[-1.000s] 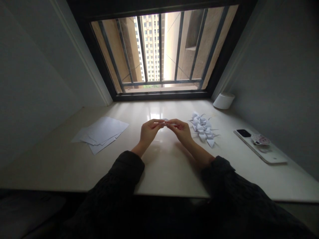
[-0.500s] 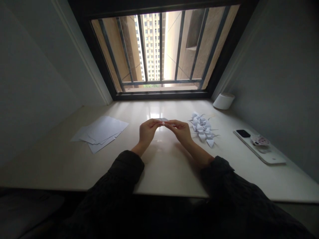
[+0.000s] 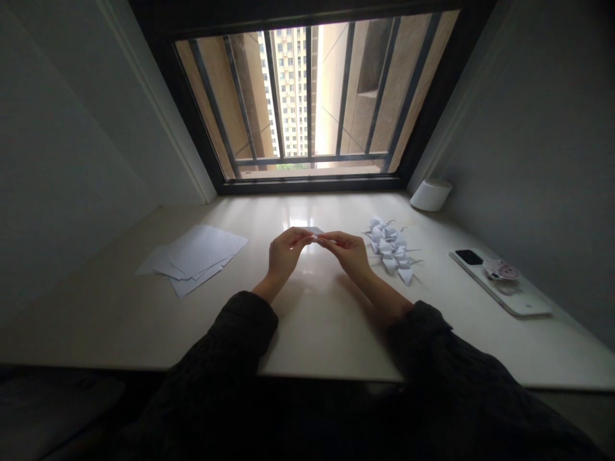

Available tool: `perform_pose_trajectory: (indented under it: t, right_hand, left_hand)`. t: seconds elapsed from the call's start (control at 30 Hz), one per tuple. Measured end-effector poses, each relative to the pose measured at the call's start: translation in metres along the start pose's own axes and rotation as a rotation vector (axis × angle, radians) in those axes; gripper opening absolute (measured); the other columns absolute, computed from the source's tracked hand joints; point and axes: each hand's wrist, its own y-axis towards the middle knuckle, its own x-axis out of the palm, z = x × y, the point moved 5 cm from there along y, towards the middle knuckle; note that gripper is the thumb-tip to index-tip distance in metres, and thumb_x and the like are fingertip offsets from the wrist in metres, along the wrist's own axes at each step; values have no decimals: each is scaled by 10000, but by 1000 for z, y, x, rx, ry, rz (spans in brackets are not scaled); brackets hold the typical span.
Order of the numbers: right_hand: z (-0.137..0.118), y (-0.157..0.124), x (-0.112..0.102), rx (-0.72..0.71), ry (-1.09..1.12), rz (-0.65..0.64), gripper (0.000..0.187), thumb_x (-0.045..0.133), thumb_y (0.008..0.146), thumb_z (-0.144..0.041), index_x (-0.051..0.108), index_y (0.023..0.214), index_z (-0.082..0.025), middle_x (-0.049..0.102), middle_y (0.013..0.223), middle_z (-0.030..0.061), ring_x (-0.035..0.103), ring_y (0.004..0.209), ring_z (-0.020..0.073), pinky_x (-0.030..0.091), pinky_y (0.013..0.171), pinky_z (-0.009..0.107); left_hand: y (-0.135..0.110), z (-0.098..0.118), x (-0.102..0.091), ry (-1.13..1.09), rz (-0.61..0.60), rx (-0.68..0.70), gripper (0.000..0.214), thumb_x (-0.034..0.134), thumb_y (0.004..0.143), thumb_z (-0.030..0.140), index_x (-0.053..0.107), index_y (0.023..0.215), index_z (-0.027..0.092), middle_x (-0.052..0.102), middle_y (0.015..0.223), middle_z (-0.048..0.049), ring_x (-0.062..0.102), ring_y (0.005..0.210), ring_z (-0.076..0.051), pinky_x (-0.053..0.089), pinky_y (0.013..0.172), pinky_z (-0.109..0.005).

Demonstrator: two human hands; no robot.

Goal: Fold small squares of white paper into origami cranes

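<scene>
My left hand (image 3: 284,252) and my right hand (image 3: 350,251) meet above the middle of the pale desk (image 3: 312,320). Both pinch a small folded piece of white paper (image 3: 316,231) between their fingertips, and most of it is hidden by the fingers. Just right of my right hand lies a heap of several folded white paper cranes (image 3: 391,248). A loose stack of white sheets (image 3: 195,256) lies to the left of my left hand.
A white phone (image 3: 500,282) lies face down at the right with a round sticker grip on it. A white round object (image 3: 431,193) stands in the back right corner. A barred window (image 3: 307,96) rises behind the desk, with walls on both sides.
The hands stay together over the same spot. The fingers have shifted slightly on the small folded paper.
</scene>
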Motion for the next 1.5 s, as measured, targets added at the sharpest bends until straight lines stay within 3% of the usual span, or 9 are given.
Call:
perform_pose_trajectory:
  t: [0.2, 0.53, 1.03, 1.3, 1.5]
  right_hand:
    - [-1, 1, 0, -20, 17, -4, 216, 742, 682, -423, 752, 829, -265, 745, 873, 29, 672, 862, 218, 516, 745, 344]
    - [-5, 1, -4, -9, -46, 38, 226, 745, 667, -444, 759, 787, -254, 746, 801, 34, 671, 744, 202, 509, 663, 315]
    - [-5, 2, -6, -29, -68, 71, 214, 738, 678, -435, 750, 754, -236, 735, 759, 30, 664, 729, 201, 513, 695, 328]
    - [-8, 3, -7, -95, -82, 78, 198, 734, 689, -425, 736, 742, -234, 712, 777, 30, 634, 733, 188, 503, 704, 325]
    - [-10, 2, -4, -82, -44, 54, 192, 734, 686, -428, 734, 747, -246, 713, 742, 16, 627, 700, 179, 491, 679, 322]
  left_hand:
    - [-1, 12, 1, 94, -86, 46, 208, 646, 798, 356, 695, 959, 235, 708, 1046, -49, 670, 927, -192, 537, 827, -334]
    - [-3, 17, -2, 185, -35, 92, 182, 652, 788, 396, 730, 869, 252, 734, 917, -27, 681, 882, -206, 529, 859, -365]
    - [-1, 11, -2, 146, -22, 56, 211, 661, 777, 402, 713, 877, 224, 726, 917, -42, 679, 850, -197, 542, 823, -355]
    - [5, -4, 3, -103, -70, -22, 209, 705, 734, 361, 676, 854, 192, 724, 851, -44, 682, 791, -179, 550, 788, -356]
    - [5, -1, 0, -95, -27, 13, 199, 720, 723, 349, 668, 827, 188, 712, 851, -38, 678, 813, -185, 547, 797, -364]
